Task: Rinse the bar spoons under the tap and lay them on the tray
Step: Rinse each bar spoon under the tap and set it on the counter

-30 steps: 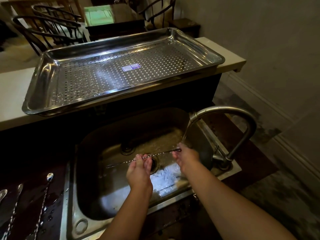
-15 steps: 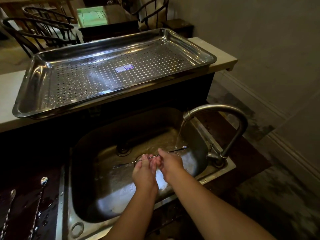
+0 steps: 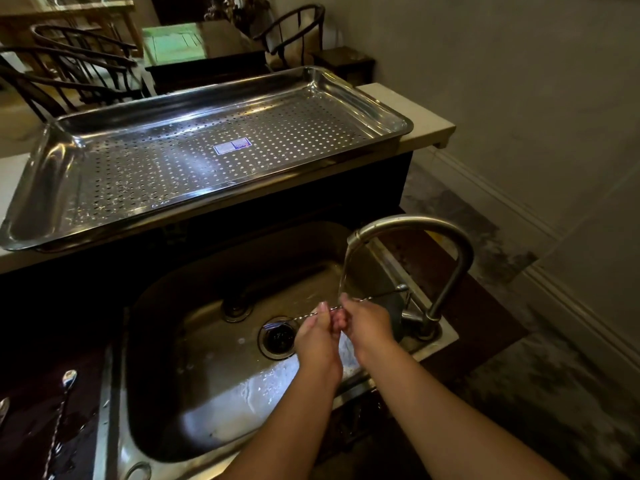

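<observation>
Both my hands hold one long twisted bar spoon (image 3: 375, 297) level over the steel sink (image 3: 214, 403). My left hand (image 3: 317, 336) and my right hand (image 3: 367, 322) pinch its stem side by side, almost touching. Water runs from the curved tap (image 3: 433, 237) onto the stem right at my right fingertips. The spoon's right end sticks out toward the tap base; its left end reaches over the drain (image 3: 278, 337). The perforated steel tray (image 3: 41, 174) lies on the raised counter behind the sink with nothing on it. Two more bar spoons (image 3: 60, 410) lie on the wet dark worktop at lower left.
A pale counter ledge (image 3: 426, 123) carries the tray and ends at the right. Dark chairs (image 3: 69, 71) and a table with a green top (image 3: 173, 43) stand beyond it. A wall with a skirting board (image 3: 554, 271) runs along the right.
My hands have slid together along the spoon, and the spoon has shifted right, so the water now falls on its middle rather than near its right end.
</observation>
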Action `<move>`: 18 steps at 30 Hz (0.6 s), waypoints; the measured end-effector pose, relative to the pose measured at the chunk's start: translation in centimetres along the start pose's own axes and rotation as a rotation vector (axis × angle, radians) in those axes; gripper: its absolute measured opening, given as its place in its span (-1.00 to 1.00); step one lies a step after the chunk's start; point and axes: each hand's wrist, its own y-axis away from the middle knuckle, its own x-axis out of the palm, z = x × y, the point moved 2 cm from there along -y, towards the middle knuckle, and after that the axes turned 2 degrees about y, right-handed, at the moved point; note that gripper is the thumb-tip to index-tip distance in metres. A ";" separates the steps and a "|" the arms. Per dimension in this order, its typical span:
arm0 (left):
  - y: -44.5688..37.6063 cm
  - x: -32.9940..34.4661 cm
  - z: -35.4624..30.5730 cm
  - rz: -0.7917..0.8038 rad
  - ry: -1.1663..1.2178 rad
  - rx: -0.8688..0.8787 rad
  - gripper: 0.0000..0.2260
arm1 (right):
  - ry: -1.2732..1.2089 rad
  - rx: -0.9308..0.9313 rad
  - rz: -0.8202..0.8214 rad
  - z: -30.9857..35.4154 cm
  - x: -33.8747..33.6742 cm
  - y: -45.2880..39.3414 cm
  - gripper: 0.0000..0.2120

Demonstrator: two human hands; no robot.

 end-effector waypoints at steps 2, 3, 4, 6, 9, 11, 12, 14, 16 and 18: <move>-0.1 0.8 0.3 0.039 -0.005 -0.030 -0.86 | -0.015 -0.015 -0.029 0.7 -0.7 0.0 -0.80; -0.1 1.1 0.4 0.042 0.001 -0.043 -0.87 | -0.021 -0.025 -0.050 1.1 -1.1 0.0 -0.83; -0.2 1.4 0.5 0.034 0.013 -0.050 -0.88 | -0.034 -0.045 -0.070 1.5 -1.4 -0.1 -0.83; -0.5 1.8 0.7 0.006 0.049 -0.049 -0.91 | -0.074 -0.101 -0.125 2.4 -2.1 -0.4 -0.85; -0.7 2.5 0.9 0.010 0.047 -0.053 -0.96 | -0.110 -0.149 -0.180 2.9 -2.8 -0.7 -0.87; -0.8 2.9 1.4 0.022 0.000 -0.068 -0.93 | -0.131 -0.143 -0.150 2.7 -2.9 -0.8 -0.84; -0.8 3.0 1.6 0.028 -0.031 -0.076 -0.92 | -0.126 -0.136 -0.133 2.4 -2.8 -0.8 -0.86; -0.7 3.3 1.9 0.036 -0.096 -0.082 -0.90 | -0.109 -0.129 -0.126 2.3 -2.8 -0.7 -0.91; -0.6 3.5 2.1 0.047 -0.146 -0.086 -0.89 | -0.110 -0.131 -0.169 2.3 -3.1 -0.8 -0.90; -0.6 3.9 2.4 0.074 -0.132 -0.105 -0.88 | -0.123 -0.154 -0.215 2.5 -3.4 -0.8 -0.89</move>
